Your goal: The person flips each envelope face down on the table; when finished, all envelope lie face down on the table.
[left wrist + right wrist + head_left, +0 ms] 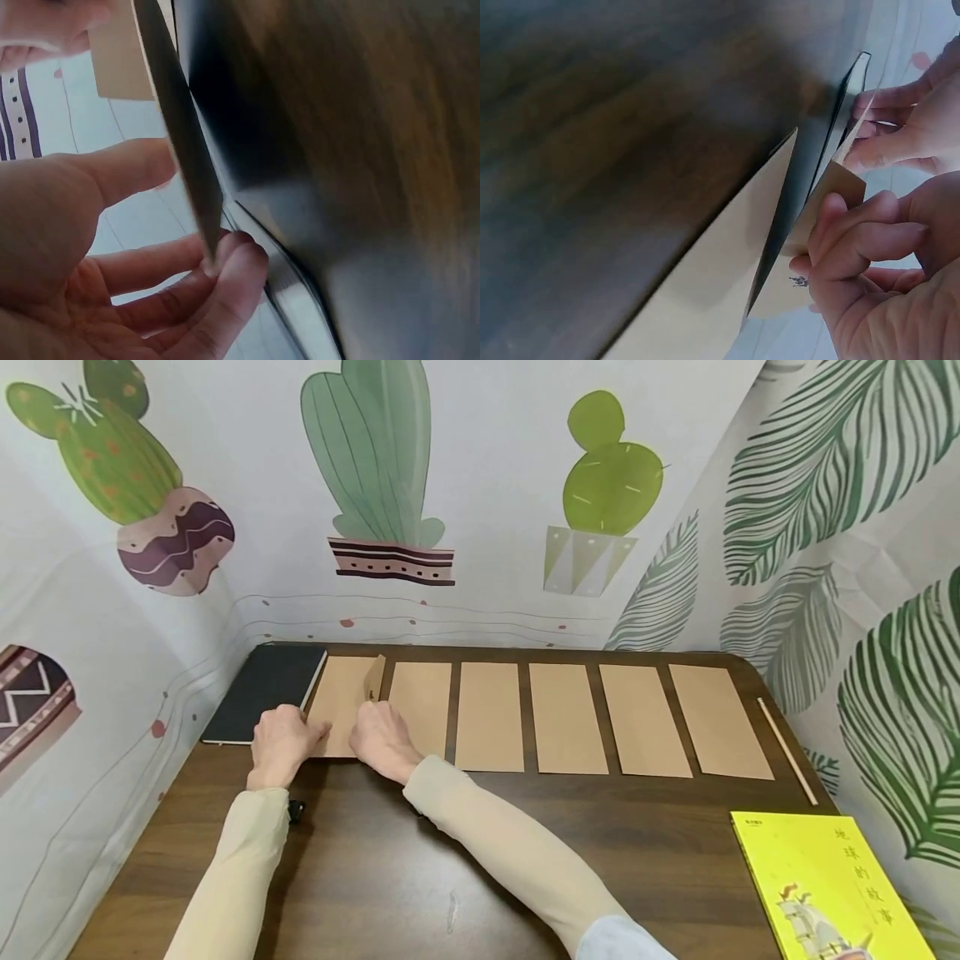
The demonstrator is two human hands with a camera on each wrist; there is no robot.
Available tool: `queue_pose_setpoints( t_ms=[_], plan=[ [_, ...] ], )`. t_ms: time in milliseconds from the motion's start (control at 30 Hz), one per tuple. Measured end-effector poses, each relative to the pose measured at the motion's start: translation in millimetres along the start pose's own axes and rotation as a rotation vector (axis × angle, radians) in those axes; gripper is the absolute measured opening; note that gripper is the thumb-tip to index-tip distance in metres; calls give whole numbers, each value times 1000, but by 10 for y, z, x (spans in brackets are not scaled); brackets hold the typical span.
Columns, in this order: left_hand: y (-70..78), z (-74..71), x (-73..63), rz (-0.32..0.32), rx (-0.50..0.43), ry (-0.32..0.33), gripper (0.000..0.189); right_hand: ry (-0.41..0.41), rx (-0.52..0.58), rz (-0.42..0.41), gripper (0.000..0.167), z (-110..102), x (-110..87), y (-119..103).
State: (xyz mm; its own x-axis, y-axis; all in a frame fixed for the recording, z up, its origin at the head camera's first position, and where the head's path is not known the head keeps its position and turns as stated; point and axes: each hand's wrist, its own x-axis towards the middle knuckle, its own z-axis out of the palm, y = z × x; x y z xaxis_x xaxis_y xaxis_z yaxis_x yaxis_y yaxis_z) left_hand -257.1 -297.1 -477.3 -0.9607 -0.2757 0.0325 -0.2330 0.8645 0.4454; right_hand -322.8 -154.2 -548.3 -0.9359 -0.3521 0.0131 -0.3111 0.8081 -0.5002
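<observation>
The leftmost brown kraft-paper sheet (339, 693) lies by the black notebook, its right part raised as a flap (372, 681) with small dark print. My left hand (281, 745) holds the sheet near its lower left corner. In the left wrist view the thumb is on one side of the paper edge and the fingertips (232, 259) on the other. My right hand (386, 739) pinches the raised flap near its lower end. Its fingers (855, 244) are curled at the flap in the right wrist view, close to the print.
Several matching brown sheets (490, 718) lie in a row to the right. The black notebook (262, 693) is at the table's left back corner. A thin light stick (787, 752) lies along the right edge, above a yellow book (825, 877). A printed cloth (495, 485) hangs behind the table.
</observation>
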Motion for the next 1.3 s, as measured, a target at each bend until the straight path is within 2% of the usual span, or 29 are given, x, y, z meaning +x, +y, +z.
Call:
queue_pose_setpoints(
  t_ms=[100,200,300,433,567,700,833,933,1067,1300],
  plan=[
    [-31,-10,30,-7,-46,-6,35,0,11,-3,37,43,31,62],
    [-71,-28,46,-58,-110,-47,37,13,26,15,39,35,-13,65],
    [-124,-35,69,-114,-188,-90,47,5,102,44,42,-228,-210,-34],
    [-158,-56,88,-174,-301,-134,48,-23,180,68,47,-587,-460,-149],
    [-158,-83,96,-212,-389,-148,49,-32,194,64,50,-610,-503,-133],
    [-149,-114,97,-216,-466,-150,51,-41,224,46,49,-613,-500,-103],
    [-137,-142,88,-214,-529,-158,52,-50,234,25,49,-505,-408,-34],
    [-135,-156,78,-208,-545,-159,52,-36,237,19,54,-281,-255,70],
    [-147,-152,72,-201,-603,-166,52,-17,250,41,56,-96,-125,158],
    [-189,-134,72,-187,-669,-198,53,-53,350,136,53,-582,-417,-61]
  ],
)
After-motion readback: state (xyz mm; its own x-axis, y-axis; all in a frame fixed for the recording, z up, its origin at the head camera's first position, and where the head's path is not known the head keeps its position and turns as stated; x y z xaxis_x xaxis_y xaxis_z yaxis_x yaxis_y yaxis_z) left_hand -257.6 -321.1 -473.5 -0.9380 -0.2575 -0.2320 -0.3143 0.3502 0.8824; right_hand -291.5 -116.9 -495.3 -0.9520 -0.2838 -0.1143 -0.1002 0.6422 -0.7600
